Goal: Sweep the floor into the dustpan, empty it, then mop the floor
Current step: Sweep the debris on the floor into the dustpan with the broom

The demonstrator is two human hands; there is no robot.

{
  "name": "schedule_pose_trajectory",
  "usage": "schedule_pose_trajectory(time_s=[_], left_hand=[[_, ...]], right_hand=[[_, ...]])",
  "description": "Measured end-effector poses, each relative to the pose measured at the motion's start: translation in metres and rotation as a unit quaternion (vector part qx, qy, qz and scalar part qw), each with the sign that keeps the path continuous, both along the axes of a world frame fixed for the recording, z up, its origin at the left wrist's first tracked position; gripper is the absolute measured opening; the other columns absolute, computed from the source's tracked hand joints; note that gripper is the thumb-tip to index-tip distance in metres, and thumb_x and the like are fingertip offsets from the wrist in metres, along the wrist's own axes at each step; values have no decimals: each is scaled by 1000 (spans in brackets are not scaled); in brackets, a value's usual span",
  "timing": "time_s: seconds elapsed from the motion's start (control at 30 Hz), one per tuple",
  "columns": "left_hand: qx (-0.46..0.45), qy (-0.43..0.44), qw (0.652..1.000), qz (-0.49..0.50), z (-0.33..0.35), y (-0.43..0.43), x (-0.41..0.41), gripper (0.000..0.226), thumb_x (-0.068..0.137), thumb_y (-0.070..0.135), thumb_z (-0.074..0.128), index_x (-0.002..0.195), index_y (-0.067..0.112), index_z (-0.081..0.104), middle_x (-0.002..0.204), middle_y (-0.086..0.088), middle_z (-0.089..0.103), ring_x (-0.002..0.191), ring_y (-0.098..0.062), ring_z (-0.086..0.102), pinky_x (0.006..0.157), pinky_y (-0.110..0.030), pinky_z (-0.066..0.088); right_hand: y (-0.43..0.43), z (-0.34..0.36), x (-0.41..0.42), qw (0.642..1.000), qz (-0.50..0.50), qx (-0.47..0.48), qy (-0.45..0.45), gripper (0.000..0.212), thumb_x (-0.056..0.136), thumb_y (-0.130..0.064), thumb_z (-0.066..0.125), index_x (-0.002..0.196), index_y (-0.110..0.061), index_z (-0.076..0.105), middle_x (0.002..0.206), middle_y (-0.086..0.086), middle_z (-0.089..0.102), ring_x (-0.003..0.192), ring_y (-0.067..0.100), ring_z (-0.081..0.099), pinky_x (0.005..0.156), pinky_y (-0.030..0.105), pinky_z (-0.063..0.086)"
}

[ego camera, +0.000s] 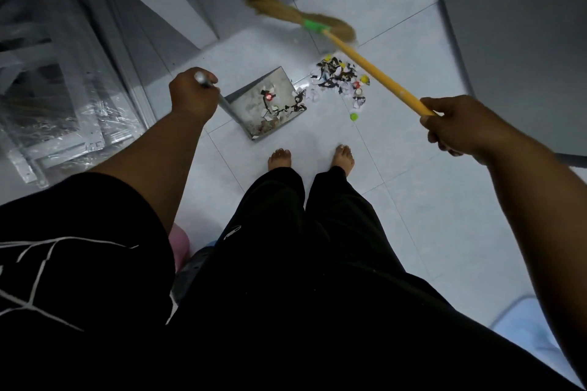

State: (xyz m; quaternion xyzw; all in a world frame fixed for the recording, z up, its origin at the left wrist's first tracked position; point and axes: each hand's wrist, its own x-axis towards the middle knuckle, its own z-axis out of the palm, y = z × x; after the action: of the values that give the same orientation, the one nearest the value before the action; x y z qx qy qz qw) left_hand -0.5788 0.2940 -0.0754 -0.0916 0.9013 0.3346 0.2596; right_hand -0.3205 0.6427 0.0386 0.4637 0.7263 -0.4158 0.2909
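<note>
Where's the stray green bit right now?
Head view, centre: the green bit lies alone on the floor, right of the dustpan and just below the debris pile.

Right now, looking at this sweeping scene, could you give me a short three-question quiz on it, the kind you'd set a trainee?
1. True or false: the left hand grips the handle of the dustpan.
2. What does the right hand hold? A) a mop B) the broom C) a bucket
3. Fill in the gap: the lone green cap lies on the floor, ____ the dustpan.

Key: 1 true; 2 B; 3 outside.
</note>
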Motion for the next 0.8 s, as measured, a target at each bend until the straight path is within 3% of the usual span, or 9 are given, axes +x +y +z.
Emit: schedule_pose_trajectory(time_s=[0.13, 0.27, 0.37, 0.47, 0.67, 0.8], left_hand=[[-3, 8, 1000, -22, -1, 5, 5, 22, 80, -2, 65, 90, 16, 72, 91, 2, 65, 94, -22, 67, 82, -33, 58], [-2, 4, 999, -46, -2, 12, 10, 22, 81, -3, 63, 92, 15, 72, 92, 1, 64, 94, -21, 65, 81, -33, 57], [-1, 15, 998, -58, -2, 21, 15, 20, 81, -1, 64, 88, 17, 70, 93, 1, 65, 94, -20, 65, 77, -30, 57], [-6, 15, 998, -66, -3, 28, 17, 16, 82, 4, 67, 91, 16, 72, 98, -1, 69, 94, -19, 66, 81, -33, 57], [-10, 6, 998, -58, 0, 25, 16, 18, 81, 3, 67, 91, 17, 72, 97, -1, 69, 95, -20, 66, 87, -38, 56], [-1, 5, 998, -65, 5, 23, 20, 24, 80, -2, 62, 86, 20, 69, 90, 3, 64, 95, -21, 65, 87, -38, 56]], right_hand=[[-9, -27, 4, 998, -55, -11, -41, 45, 95, -18, 52, 140, -19, 49, 74, 9, 60, 54, 18, 49, 46, 26, 37], [-31, -35, 13, 993, -82, -72, -52, 29, 94, -12, 51, 121, -12, 61, 69, 10, 53, 47, 15, 41, 41, 22, 32], [-49, -27, 22, 989, -77, -115, -46, 35, 95, -15, 52, 129, -17, 59, 69, 10, 54, 47, 15, 40, 42, 24, 31], [-61, -13, 33, 988, -50, -141, -30, 42, 95, -19, 54, 137, -26, 54, 67, 7, 56, 46, 14, 40, 42, 25, 33], [-49, 20, 62, 997, 22, -73, 18, 41, 94, -28, 57, 132, -44, 54, 64, -1, 63, 44, 7, 47, 41, 18, 39], [-22, 21, 78, 1000, -12, -17, 17, 40, 93, -29, 57, 131, -43, 55, 67, 1, 65, 45, 8, 49, 40, 20, 40]])
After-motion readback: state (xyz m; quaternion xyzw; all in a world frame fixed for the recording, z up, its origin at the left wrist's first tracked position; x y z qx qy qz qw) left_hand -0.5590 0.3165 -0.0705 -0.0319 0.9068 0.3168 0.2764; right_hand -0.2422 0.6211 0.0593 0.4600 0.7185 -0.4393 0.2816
